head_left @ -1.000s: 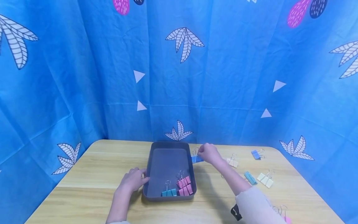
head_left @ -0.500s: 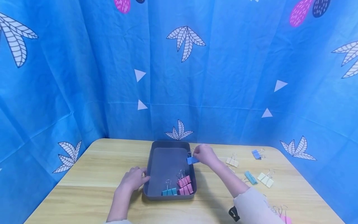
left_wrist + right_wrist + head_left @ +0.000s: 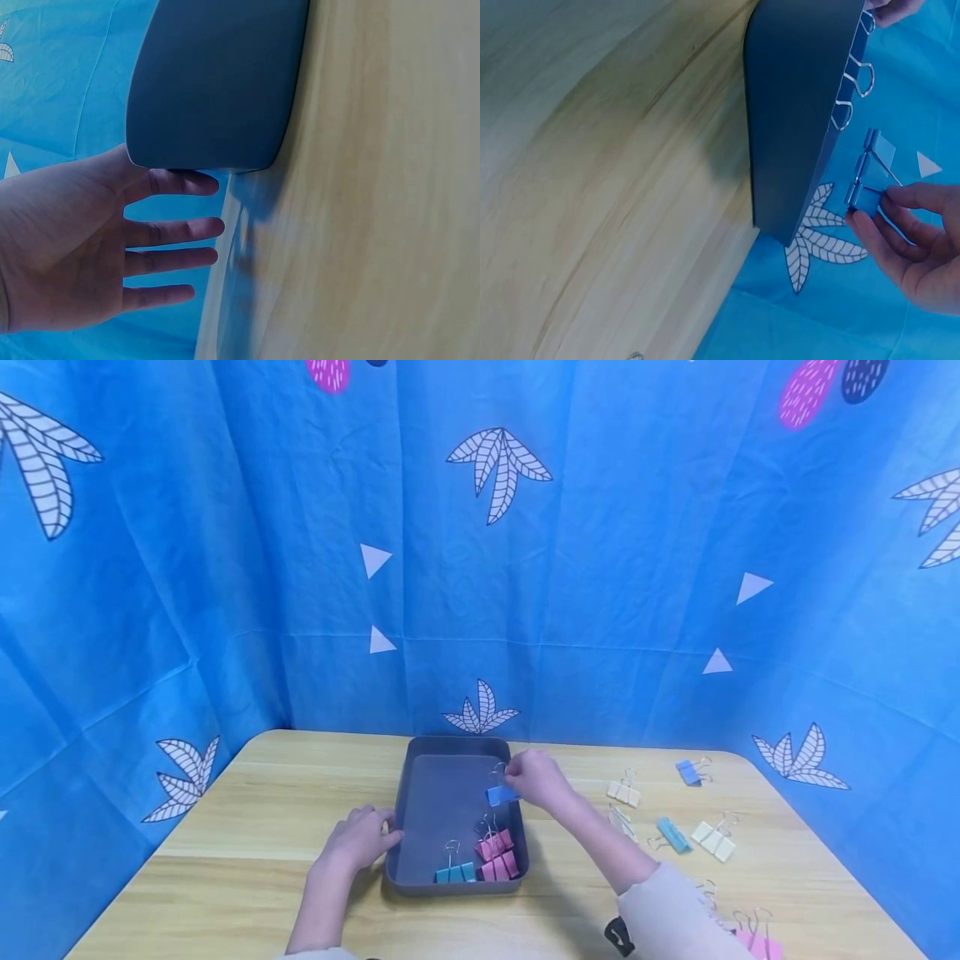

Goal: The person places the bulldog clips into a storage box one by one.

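My right hand pinches a blue binder clip between thumb and fingertips, over the right side of a dark grey tray. In the right wrist view, the blue clip is held above the tray's rim by its wire handle end. My left hand rests at the tray's left wall, thumb at the rim. Its other fingers reach out straight beside the tray in the left wrist view. Inside the tray's near end lie a teal binder clip and pink binder clips.
Right of the tray, loose binder clips lie on the wooden table: cream ones, a teal one, a blue one and a pink one. A blue patterned curtain hangs behind the table.
My right hand has carried the blue binder clip leftward, from beside the tray to over its right side. The left hand stays at the tray's left wall.
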Demonstrator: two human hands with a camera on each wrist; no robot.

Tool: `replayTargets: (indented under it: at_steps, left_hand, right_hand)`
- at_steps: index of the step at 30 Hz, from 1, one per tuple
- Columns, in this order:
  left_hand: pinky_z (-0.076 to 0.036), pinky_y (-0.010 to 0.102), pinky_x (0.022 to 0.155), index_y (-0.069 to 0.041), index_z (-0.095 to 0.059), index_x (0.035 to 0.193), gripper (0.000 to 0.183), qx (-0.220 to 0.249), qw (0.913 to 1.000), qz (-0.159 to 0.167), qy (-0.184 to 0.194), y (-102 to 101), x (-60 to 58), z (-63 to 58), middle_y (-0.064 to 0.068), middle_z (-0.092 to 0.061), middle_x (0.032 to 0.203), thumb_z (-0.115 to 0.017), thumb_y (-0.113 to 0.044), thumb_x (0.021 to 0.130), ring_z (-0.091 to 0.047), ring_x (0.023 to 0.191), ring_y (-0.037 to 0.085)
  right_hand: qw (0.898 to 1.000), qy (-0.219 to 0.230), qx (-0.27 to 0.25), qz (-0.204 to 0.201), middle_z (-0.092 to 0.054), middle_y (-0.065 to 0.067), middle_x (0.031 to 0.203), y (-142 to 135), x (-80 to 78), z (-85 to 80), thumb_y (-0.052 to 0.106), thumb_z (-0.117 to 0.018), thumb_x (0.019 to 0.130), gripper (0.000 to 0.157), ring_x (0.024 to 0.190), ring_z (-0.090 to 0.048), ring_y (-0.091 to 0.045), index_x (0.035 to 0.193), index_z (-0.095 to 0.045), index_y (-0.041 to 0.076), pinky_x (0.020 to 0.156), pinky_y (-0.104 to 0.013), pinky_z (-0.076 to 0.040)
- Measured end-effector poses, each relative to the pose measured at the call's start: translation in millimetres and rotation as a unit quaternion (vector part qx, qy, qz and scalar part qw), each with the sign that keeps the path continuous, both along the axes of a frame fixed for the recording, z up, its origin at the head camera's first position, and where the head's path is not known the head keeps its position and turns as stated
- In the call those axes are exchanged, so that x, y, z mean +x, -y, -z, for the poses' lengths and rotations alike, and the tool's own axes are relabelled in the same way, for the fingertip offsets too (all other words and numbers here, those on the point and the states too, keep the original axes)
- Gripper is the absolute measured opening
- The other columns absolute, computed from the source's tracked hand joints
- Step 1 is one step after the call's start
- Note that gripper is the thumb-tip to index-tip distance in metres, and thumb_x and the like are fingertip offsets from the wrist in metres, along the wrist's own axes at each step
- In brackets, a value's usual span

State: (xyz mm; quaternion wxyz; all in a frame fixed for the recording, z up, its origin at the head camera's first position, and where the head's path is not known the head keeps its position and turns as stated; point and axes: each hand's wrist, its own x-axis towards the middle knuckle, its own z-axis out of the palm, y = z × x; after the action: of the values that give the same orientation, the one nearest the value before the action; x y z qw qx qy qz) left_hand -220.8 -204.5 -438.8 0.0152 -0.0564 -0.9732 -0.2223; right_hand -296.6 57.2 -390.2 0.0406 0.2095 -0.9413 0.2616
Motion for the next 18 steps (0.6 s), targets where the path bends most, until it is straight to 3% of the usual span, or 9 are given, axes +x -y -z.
replayTargets:
  at_steps: [12,18]
  left_hand:
    - [-0.044,0.052,0.078,-0.005,-0.064,0.103,0.026,0.003,1.0000,-0.006,0.004,0.6,-0.1,1.0,0.016,-0.057,0.103,-0.064,-0.024,0.085,-0.052,0.093,0.034]
    - [-0.044,0.051,0.077,-0.005,-0.064,0.103,0.027,0.002,1.0000,-0.005,0.006,0.9,-0.6,0.9,0.015,-0.057,0.102,-0.064,-0.024,0.085,-0.052,0.092,0.033]
  right_hand:
    - [1.000,0.022,0.000,-0.008,-0.065,-0.009,0.082,18.6,9.4,1.5,0.006,-0.065,0.083,0.007,0.069,-0.059,-0.018,0.085,-0.069,0.001,0.059,-0.025,-0.051]
    - [1.000,0.015,0.000,-0.019,-0.066,-0.009,0.082,28.2,14.3,1.9,0.007,-0.065,0.083,0.006,0.071,-0.061,-0.018,0.083,-0.069,0.002,0.060,-0.025,-0.051]
